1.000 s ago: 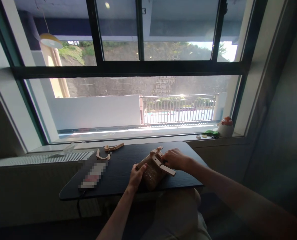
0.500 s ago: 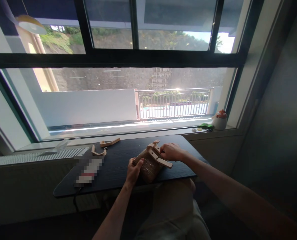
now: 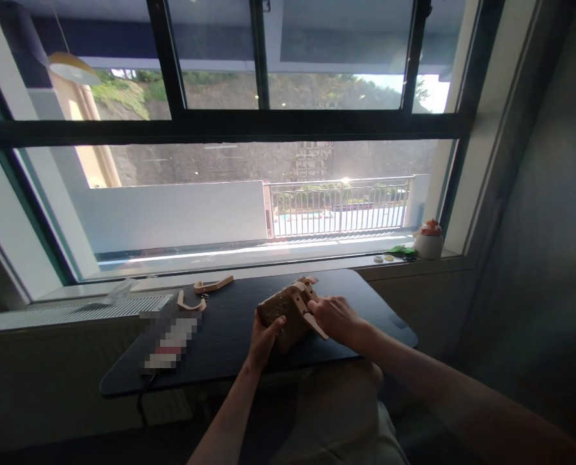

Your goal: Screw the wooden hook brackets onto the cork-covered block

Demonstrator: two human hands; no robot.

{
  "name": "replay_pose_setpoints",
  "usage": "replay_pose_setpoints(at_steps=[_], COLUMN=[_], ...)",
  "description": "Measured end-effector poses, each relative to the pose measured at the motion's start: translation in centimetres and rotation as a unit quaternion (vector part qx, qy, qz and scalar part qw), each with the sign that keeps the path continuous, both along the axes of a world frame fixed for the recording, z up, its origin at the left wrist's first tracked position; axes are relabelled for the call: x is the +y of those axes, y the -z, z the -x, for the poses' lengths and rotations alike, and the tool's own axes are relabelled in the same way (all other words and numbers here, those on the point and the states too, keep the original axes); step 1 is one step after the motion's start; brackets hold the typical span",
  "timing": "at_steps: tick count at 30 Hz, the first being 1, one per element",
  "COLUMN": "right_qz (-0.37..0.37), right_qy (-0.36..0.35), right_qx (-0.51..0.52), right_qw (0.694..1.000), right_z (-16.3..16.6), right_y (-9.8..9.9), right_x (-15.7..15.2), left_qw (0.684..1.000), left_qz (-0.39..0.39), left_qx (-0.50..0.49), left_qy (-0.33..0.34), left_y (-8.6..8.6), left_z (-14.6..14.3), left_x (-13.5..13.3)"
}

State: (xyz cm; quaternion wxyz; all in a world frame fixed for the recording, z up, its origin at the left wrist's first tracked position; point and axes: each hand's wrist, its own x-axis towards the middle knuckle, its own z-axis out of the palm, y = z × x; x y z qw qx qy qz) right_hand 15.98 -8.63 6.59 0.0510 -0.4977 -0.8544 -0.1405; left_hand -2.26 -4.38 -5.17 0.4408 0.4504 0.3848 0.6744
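Note:
My left hand is closed around the left side of a brown, box-shaped block, its thumb on the near face. The block is tilted over the near part of the dark table, and its surface glints in places. Across its right end lies a pale wooden piece with holes and long arms. My right hand is closed, its fingertips pressed together against this wooden piece. Anything small between those fingertips is hidden.
At the table's back left lie two curved pale wooden parts, a long one and a U-shaped one, with small dark bits beside them. A blurred-out flat item lies near the left edge. On the windowsill stands a white jar.
The block has turned in my left hand, so its wooden piece now slopes more steeply toward me. My right hand has shifted slightly right and lower. The view has tipped up a little.

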Motion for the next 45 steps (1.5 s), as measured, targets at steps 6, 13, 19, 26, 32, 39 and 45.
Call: replay_pose_setpoints(at_steps=[6,13,19,26,32,39,45], right_qz=[-0.015,-0.013,0.045,0.059,-0.013,0.016,0.093], right_qy=[-0.025,-0.043,0.075,0.096,-0.022,0.003,0.126], right_qx=[-0.063,-0.062,0.065,0.116,-0.05,-0.02,0.117], right_qw=[0.998,0.997,0.994,0.987,0.998,1.0,0.981], right_z=[-0.5,-0.5,-1.2,-2.0,-1.0,-1.0,-1.6], right_y=[0.0,0.4,1.0,1.2,0.5,1.7,1.4], right_x=[-0.4,0.2,0.9,0.9,-0.3,-0.3,1.2], left_qw=[0.999,0.998,0.997,0.996,0.994,0.994,0.994], left_qz=[0.018,0.016,0.005,0.013,0.04,0.043,0.029], left_qx=[0.046,0.025,0.017,0.027,0.037,0.027,0.042], left_qy=[0.014,0.053,0.071,0.078,0.095,0.098,0.098], left_y=[0.3,-0.4,-0.6,-1.3,-1.2,-1.1,-1.1], left_z=[0.0,0.1,0.0,0.1,0.3,0.3,0.3], left_x=[0.0,-0.4,-0.7,-1.1,-1.1,-1.1,-1.3])
